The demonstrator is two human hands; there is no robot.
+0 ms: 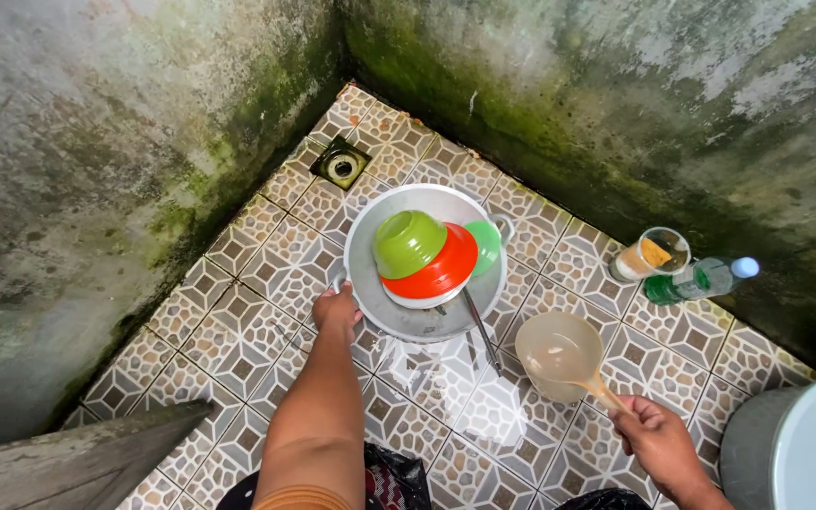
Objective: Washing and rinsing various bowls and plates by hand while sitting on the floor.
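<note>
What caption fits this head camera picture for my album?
Left hand grips the rim of a metal basin holding colourful bowls; right hand holds a plastic dipper.

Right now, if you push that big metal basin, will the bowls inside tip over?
Probably they'd shift: the green bowl sits tilted on the orange bowl. The metal basin might slide easily on the wet tiled floor, though the left hand grips its rim.

A home wash corner: tiled floor (238,349), drain (341,167), mossy walls (77,170).
</note>
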